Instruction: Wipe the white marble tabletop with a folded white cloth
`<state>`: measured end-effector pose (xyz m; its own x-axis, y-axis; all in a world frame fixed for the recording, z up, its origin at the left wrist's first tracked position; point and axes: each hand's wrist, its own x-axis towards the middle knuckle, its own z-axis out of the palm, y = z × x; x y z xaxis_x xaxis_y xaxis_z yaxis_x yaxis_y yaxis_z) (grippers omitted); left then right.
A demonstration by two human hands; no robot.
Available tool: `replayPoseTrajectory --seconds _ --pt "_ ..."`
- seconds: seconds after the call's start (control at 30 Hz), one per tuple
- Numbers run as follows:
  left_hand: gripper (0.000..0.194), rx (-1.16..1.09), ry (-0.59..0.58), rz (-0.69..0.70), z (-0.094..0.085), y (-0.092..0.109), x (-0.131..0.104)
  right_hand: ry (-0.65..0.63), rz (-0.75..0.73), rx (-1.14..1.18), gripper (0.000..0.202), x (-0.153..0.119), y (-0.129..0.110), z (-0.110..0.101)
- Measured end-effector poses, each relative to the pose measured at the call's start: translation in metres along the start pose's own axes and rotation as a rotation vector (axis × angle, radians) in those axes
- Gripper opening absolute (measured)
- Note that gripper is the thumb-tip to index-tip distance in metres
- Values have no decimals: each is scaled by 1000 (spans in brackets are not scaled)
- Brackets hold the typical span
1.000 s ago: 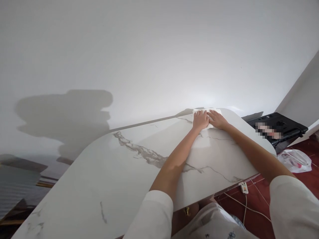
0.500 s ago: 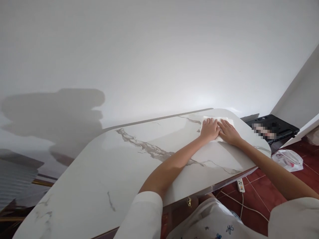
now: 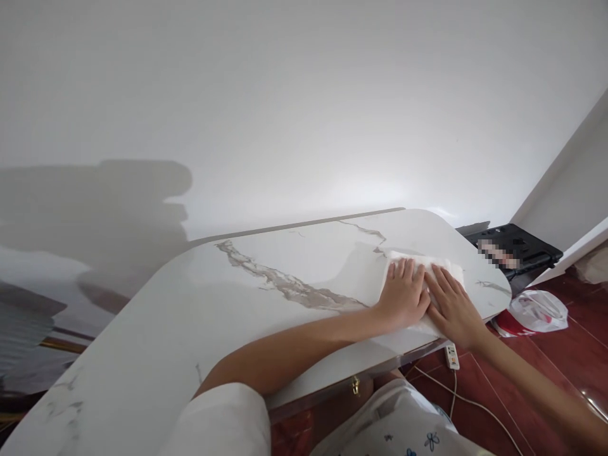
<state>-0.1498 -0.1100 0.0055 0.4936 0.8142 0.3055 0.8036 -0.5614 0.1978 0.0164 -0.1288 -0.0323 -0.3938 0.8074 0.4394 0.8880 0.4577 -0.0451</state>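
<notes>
A white folded cloth (image 3: 422,258) lies flat on the right part of a white table (image 3: 156,342) with grey-brown marble veins. Pressed down on the cloth's left part is my left hand (image 3: 403,294), its fingers stretched out. My right hand (image 3: 453,307) lies flat beside it on the cloth, fingers spread, its thumb side touching my left hand. Both palms hide the cloth's middle, near the table's front edge.
Behind the table stands a white wall (image 3: 285,114). Off its right end are a black case (image 3: 532,247) and a white plastic bag (image 3: 541,310) on the red tiled floor. A power strip (image 3: 452,357) with a cable lies below the front edge.
Both hands and the cloth have moved toward me and slightly right, from near the table's back edge to near its front edge. The view has shifted slightly.
</notes>
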Motion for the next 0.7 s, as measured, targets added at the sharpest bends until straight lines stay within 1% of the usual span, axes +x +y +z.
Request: replayPoseTrajectory --seconds 0.07,0.17,0.23,0.37,0.53,0.7 --pt "54 -10 -10 6 -2 5 -8 13 -7 9 69 -10 -5 -3" --pt "55 -15 3 12 -1 14 -9 10 -14 30 71 -18 0 -6" --pt "55 -16 15 17 2 20 -3 3 -9 33 69 -19 10 -7" --pt "53 5 19 28 9 25 18 -10 27 -5 66 -14 31 -7" --pt "47 -8 11 81 16 18 45 -8 128 -60 62 2 43 -2" --pt "43 -12 25 28 22 -1 69 -53 115 -43 58 32 56 7"
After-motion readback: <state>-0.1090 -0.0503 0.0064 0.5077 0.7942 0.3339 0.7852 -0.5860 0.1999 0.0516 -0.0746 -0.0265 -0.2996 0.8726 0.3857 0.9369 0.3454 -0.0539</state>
